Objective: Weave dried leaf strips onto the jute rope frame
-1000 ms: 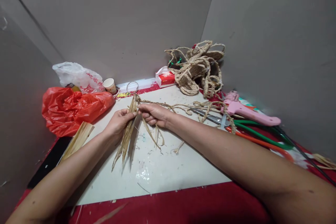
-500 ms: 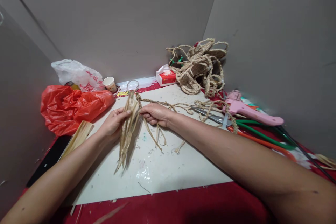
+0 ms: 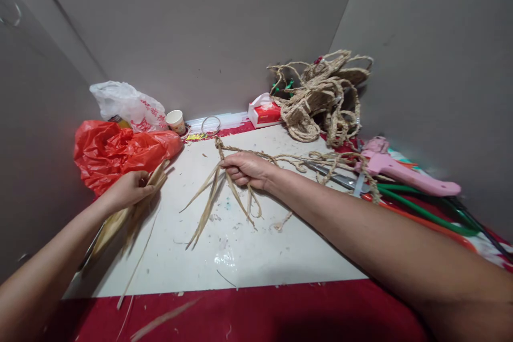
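Observation:
At the left side of the white board, my left hand [image 3: 130,191] is closed on a bundle of dry straw strips [image 3: 149,191], which droops toward me beside more pale strips. My right hand [image 3: 247,169] pinches a braided straw cord [image 3: 220,148] near the middle of the board. Loose strand ends [image 3: 207,208] fan out below that grip toward me. From the far end of the cord, a thin braid [image 3: 256,154] runs right, behind my right hand, to a tangle of cords.
A red plastic bag [image 3: 124,152], a white bag [image 3: 128,104] and a paper cup [image 3: 175,121] stand at the back left. A metal ring [image 3: 210,125], a tissue pack [image 3: 264,112] and coiled braided rope [image 3: 316,101] are at the back. Scissors [image 3: 340,179] and a pink glue gun [image 3: 409,173] lie right.
My left hand has moved left with the straw bundle, away from the braided cord to the strips at the left. My right hand keeps its grip on the cord. The view has shifted slightly.

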Demonstrator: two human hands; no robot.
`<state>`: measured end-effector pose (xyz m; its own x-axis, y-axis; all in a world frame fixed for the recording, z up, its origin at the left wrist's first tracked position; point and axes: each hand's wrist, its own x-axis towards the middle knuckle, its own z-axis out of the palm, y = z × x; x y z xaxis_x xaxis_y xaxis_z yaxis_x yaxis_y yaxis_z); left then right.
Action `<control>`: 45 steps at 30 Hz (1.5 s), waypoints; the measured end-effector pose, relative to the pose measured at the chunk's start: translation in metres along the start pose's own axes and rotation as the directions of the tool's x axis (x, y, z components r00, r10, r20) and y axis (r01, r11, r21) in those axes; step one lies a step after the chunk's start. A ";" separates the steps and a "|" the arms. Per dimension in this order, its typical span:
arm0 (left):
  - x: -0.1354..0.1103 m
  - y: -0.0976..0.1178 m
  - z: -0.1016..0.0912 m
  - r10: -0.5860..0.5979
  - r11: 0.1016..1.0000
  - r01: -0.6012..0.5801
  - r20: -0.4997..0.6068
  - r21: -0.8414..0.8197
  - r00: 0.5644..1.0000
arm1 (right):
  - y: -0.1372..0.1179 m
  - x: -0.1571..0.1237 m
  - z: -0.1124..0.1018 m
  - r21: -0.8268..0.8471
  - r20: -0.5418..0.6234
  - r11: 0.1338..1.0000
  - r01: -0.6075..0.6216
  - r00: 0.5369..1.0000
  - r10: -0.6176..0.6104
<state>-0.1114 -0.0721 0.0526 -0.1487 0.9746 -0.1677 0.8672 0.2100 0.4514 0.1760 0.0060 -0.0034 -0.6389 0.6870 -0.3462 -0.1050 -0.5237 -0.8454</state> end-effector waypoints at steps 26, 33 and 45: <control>0.015 0.080 0.086 0.168 0.443 0.287 0.393 -0.849 0.904 | 0.000 -0.002 -0.003 -0.018 0.010 0.999 -0.027 1.000 0.027; 0.017 0.086 0.092 0.181 0.433 0.252 0.357 -0.866 0.916 | 0.004 -0.003 -0.001 -0.102 -0.003 0.994 0.043 0.999 -0.043; 0.021 0.091 0.097 0.143 0.397 0.215 0.291 -0.892 0.946 | 0.001 -0.003 -0.003 -0.090 0.014 0.996 0.012 1.000 -0.011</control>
<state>0.0103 -0.0404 0.0050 0.1218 0.9290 -0.3495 -0.1120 0.3628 0.9251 0.1801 0.0047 -0.0047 -0.6486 0.6853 -0.3313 -0.0433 -0.4677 -0.8828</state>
